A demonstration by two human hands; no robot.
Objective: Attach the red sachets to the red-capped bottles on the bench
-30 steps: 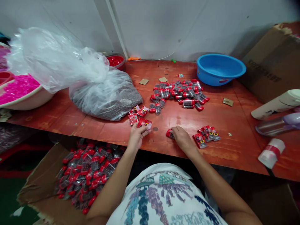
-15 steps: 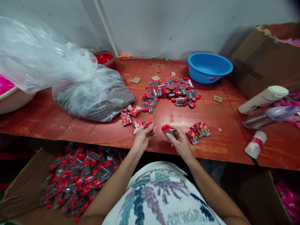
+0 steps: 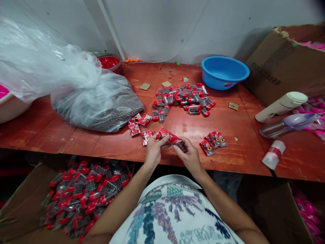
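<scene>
My left hand [image 3: 154, 149] is closed on a small red printed packet [image 3: 162, 132] above the table's front edge. Opposite it, my right hand [image 3: 188, 154] grips a small clear bottle with a red cap [image 3: 179, 145] and dark beads inside. The capped end meets the packet, partly hidden by my fingers. Left of my hands lie several red packets [image 3: 134, 129]. To the right sit filled, printed packets [image 3: 213, 141] in a small group. Farther back, a pile of red-capped bottles [image 3: 194, 109] lies loose on the table.
A plastic bag of dark beads [image 3: 101, 108] slumps at the left, before a tub of red caps [image 3: 110, 62]. A blue basin [image 3: 223, 83], white flask [image 3: 281, 106] and cardboard box [image 3: 269, 64] stand right. Below left, a carton holds many bottles [image 3: 86, 193].
My hands have come together, bringing the bottle's red cap against the packet. More of the packet's printed face shows now. The view has shifted slightly.
</scene>
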